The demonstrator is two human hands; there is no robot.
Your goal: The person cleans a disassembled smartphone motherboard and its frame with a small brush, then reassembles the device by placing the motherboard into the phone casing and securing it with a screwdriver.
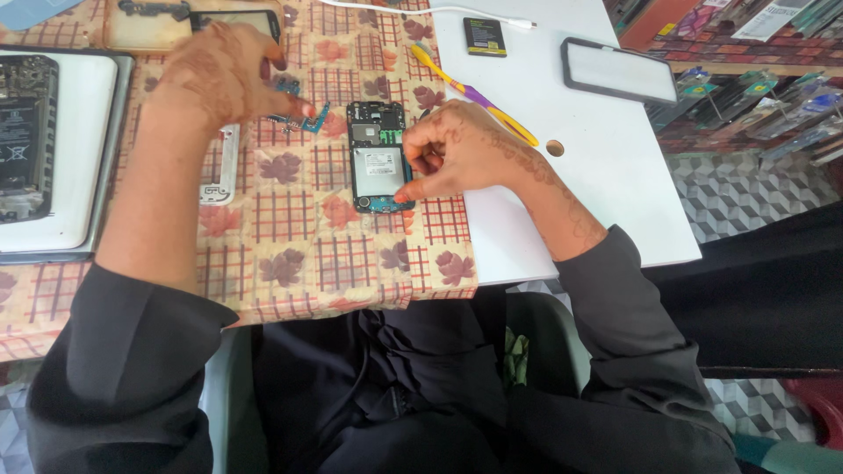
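Two hands share our white bench (pixel 606 175), its checked leaf-print cloth (pixel 290 254) cushioning parts. The opened black phone with a silver battery (pixel 379 158) lies flat between them; our right hand (pixel 461 149) curls narrow fingers (pixel 406 189) onto its lower edge, steadying it. Our left hand (pixel 219 75) pinches a small teal circuit strip (pixel 309 118).

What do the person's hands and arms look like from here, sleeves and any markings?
Both arms wear loose black sleeves, pushed back to mid-forearm. The left hand and right hand are bare, with no gloves. Faded patterned markings, like henna, run across the backs of both hands and along the right forearm.
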